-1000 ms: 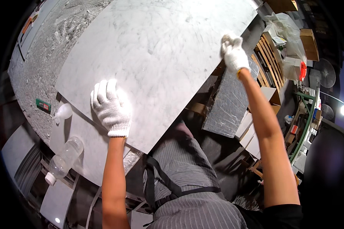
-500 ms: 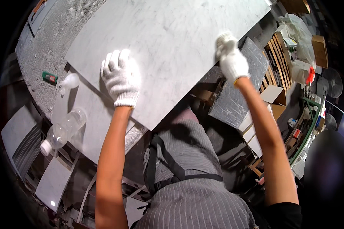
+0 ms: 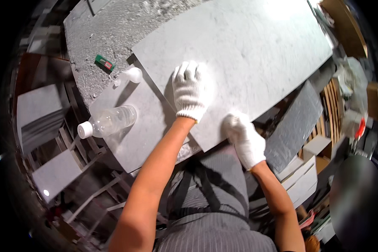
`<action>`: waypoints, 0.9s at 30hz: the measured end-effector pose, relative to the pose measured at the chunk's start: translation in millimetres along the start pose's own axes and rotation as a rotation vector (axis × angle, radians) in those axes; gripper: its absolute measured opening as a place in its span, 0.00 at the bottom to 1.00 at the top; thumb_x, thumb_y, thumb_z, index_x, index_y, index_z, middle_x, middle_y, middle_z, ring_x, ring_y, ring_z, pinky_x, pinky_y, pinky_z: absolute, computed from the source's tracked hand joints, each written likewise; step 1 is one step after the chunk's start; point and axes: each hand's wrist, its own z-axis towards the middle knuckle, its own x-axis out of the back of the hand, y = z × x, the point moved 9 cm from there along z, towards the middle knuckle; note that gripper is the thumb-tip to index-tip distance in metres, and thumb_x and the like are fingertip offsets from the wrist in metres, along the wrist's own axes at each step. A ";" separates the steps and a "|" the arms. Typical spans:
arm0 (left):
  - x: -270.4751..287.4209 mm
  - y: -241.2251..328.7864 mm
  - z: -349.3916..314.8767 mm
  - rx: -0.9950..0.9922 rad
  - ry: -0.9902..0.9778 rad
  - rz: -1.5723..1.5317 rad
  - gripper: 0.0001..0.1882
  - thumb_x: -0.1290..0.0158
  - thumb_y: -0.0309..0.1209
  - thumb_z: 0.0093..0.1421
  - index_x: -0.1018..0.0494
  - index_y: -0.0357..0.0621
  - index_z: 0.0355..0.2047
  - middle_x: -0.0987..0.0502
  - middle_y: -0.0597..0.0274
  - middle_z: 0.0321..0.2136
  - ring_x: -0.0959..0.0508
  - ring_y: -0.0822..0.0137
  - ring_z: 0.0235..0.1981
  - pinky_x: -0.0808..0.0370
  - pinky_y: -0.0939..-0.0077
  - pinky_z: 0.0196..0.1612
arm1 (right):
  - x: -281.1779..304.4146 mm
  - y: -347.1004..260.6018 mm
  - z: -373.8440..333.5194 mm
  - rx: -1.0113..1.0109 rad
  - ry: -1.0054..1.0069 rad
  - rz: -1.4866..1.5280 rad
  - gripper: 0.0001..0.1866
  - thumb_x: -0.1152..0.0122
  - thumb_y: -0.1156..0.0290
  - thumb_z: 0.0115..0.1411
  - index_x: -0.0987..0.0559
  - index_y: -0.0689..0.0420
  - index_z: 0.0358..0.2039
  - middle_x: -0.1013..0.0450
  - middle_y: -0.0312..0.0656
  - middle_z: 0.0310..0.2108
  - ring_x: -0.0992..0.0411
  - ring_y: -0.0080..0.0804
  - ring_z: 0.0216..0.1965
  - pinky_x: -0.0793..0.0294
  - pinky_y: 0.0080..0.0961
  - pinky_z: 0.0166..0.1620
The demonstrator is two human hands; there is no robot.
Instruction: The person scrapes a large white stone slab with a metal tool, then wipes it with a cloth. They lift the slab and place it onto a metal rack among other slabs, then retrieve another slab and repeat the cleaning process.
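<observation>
A large pale marble slab with grey veins lies in front of me, overlapping a second pale slab on its left. My left hand, in a white knitted glove, rests palm down on the upper slab near its left edge, fingers stretched out. At the slab's near right edge, close to its corner, is my right hand, also gloved in white. Its fingers are curled together; whatever they may hold is hidden.
On the lower slab stand a clear plastic bottle with a white cap and a small white bottle. A green object lies on the rough grey surface beyond. A dark grey slab, wooden slats and cartons are at right.
My right hand has slid along the slab's right edge toward me, down near the corner. The left hand stays flat on the slab. The whole view has shifted, moving the slabs rightward in it.
</observation>
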 end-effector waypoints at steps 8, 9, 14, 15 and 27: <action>8.3 14.5 -0.5 -0.016 0.043 0.050 0.17 0.47 0.32 0.56 0.29 0.49 0.47 0.32 0.56 0.50 0.34 0.53 0.55 0.39 0.54 0.61 | 216.8 102.9 140.7 -0.247 0.418 -0.498 0.24 0.59 0.50 0.68 0.36 0.50 0.57 0.25 0.57 0.42 0.27 0.57 0.45 0.29 0.43 0.48; 8.4 16.5 0.7 -0.009 0.030 0.049 0.17 0.48 0.32 0.56 0.29 0.49 0.47 0.32 0.55 0.50 0.34 0.52 0.55 0.39 0.54 0.61 | 219.6 107.9 138.5 -0.251 0.422 -0.496 0.23 0.59 0.51 0.68 0.35 0.51 0.56 0.26 0.57 0.42 0.27 0.57 0.45 0.29 0.43 0.48; 2.4 6.3 2.7 0.007 -0.008 0.019 0.18 0.47 0.34 0.55 0.29 0.49 0.47 0.32 0.55 0.49 0.35 0.53 0.56 0.40 0.54 0.62 | 158.2 89.4 103.3 -0.394 0.256 -0.206 0.22 0.65 0.50 0.71 0.31 0.49 0.56 0.23 0.46 0.38 0.23 0.48 0.38 0.25 0.35 0.44; 8.0 9.2 5.4 0.009 0.001 0.016 0.19 0.46 0.34 0.55 0.30 0.49 0.48 0.32 0.55 0.50 0.35 0.53 0.56 0.41 0.54 0.62 | 141.2 75.2 90.1 -0.403 0.172 -0.353 0.22 0.63 0.50 0.71 0.31 0.48 0.56 0.22 0.48 0.39 0.23 0.46 0.39 0.24 0.33 0.45; -16.4 4.8 2.7 0.057 -0.238 0.223 0.31 0.63 0.52 0.66 0.41 0.56 0.66 0.43 0.54 0.67 0.47 0.52 0.69 0.58 0.51 0.70 | 201.6 77.8 131.9 -0.263 0.325 -0.410 0.18 0.61 0.56 0.72 0.31 0.55 0.50 0.24 0.46 0.43 0.25 0.41 0.45 0.26 0.35 0.46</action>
